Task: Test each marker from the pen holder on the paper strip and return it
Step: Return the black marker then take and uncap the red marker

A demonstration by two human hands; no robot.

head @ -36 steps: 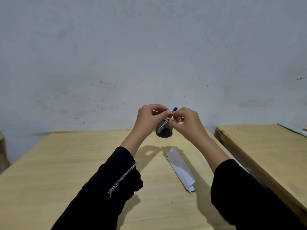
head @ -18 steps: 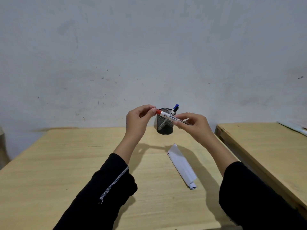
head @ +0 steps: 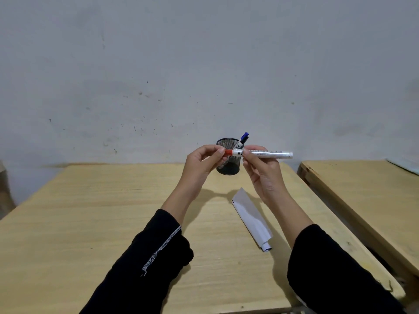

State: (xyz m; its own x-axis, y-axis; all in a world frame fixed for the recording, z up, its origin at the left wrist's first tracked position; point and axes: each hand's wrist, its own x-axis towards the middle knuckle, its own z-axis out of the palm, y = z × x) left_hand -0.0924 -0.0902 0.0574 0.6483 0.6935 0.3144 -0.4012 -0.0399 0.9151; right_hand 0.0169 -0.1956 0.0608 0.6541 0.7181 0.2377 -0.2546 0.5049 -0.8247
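A white marker (head: 267, 153) with a red cap lies level in the air in front of the black mesh pen holder (head: 227, 155). My right hand (head: 263, 171) grips its barrel. My left hand (head: 203, 162) pinches the red cap at its left end. A blue-capped marker (head: 242, 140) leans in the holder at the far side of the wooden table (head: 90, 211). The white paper strip (head: 250, 217) lies flat on the table below my right hand, its near end curled.
A second wooden table (head: 367, 200) stands to the right across a narrow gap. A plain wall rises just behind both tables. A pale flat object (head: 405, 166) lies at the far right edge.
Both hands lifted the red-capped marker out of the holder and turned it level. The hands have drawn toward me and slightly apart.
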